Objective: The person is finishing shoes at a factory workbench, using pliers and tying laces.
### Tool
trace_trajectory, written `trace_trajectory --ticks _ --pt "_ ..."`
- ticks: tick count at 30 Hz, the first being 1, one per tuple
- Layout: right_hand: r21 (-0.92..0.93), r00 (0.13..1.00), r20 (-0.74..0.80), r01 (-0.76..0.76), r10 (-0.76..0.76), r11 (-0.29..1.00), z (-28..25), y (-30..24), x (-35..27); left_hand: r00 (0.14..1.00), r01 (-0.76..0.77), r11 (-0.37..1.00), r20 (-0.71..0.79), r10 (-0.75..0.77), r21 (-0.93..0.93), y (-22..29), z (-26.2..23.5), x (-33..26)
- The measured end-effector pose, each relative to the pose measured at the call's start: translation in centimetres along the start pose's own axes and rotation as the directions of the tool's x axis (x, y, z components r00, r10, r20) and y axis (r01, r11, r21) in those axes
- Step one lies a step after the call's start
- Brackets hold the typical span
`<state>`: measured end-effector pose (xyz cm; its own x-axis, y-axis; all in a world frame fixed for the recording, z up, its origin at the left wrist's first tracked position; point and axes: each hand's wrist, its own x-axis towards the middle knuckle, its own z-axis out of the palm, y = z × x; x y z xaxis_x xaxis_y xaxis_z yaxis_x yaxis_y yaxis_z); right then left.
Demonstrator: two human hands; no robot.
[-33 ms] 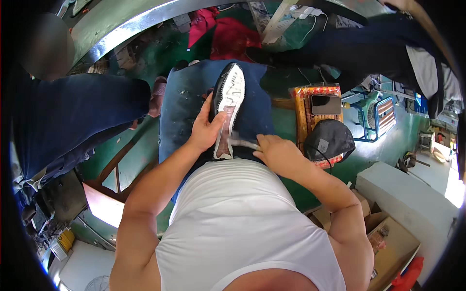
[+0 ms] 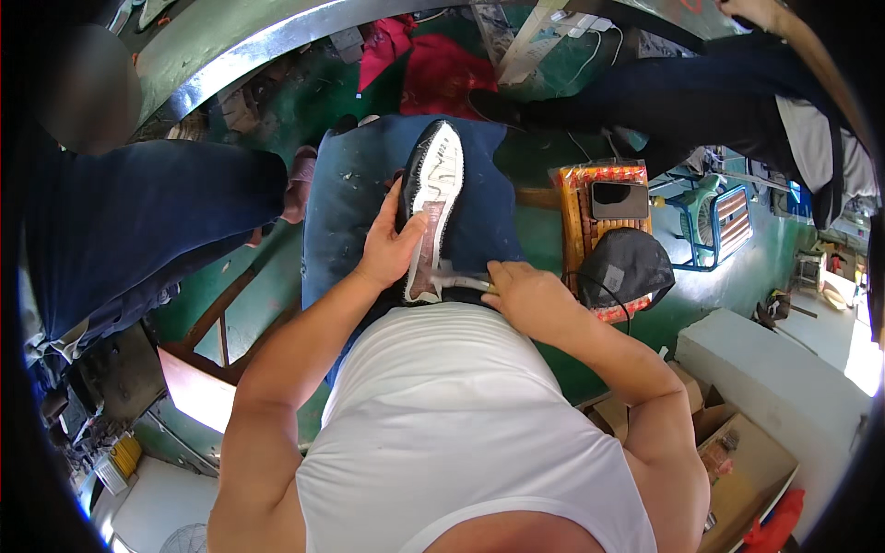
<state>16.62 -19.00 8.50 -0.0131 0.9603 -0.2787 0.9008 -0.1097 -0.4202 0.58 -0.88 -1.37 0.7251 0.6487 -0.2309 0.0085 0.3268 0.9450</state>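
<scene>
A black shoe (image 2: 444,170) lies bottom up across my lap on a blue cloth (image 2: 346,198). Its underside is whitish at the toe, with a brown strip from the middle to the heel. My left hand (image 2: 391,247) grips the shoe's left side at mid-length, thumb on the brown strip and fingers partly hidden underneath. In my right hand (image 2: 533,297) is what looks like a hammer (image 2: 466,279), fingers closed round its handle. Its blurred metal head is at the heel part of the sole; whether it touches cannot be seen.
To my right, a woven bamboo seat (image 2: 573,217) carries a phone (image 2: 619,199) and a black cloth-like item (image 2: 627,267). Another person's dark-trousered leg (image 2: 166,221) is at left, another's (image 2: 636,92) at upper right. A metal-edged table (image 2: 249,69) spans the far side; cardboard boxes (image 2: 747,461) stand lower right.
The hammer's head has shifted slightly toward the heel end and is more blurred. My left hand and the shoe have hardly moved.
</scene>
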Motion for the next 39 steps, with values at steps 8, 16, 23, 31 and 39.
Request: trace_trajectory --ticks 8,16,23,31,39 --pt "0.007 1.0 -0.023 0.019 -0.019 1.0 -0.4 -0.7 0.4 0.999 -0.039 0.994 -0.026 0.042 0.102 0.2 0.1 -0.1" --pt "0.337 0.888 0.443 -0.291 0.121 0.895 -3.3 2.2 0.0 0.997 -0.002 0.978 0.076 -0.014 0.209 -0.3 -1.5 -2.9" --pt "0.63 0.97 -0.121 -0.09 0.212 0.771 -3.8 1.0 7.2 0.985 0.115 0.974 0.103 -0.137 0.195 1.0 -0.3 -3.7" --pt "0.481 0.992 -0.013 -0.101 0.122 0.871 -3.9 2.2 10.0 0.966 0.151 0.959 0.168 -0.195 0.241 2.4 -1.7 -3.2" --pt "0.699 0.966 0.046 -0.213 0.254 0.682 -5.7 4.5 8.8 0.946 -0.2 0.691 0.319 -0.048 0.695 2.1 -3.7 -1.7"
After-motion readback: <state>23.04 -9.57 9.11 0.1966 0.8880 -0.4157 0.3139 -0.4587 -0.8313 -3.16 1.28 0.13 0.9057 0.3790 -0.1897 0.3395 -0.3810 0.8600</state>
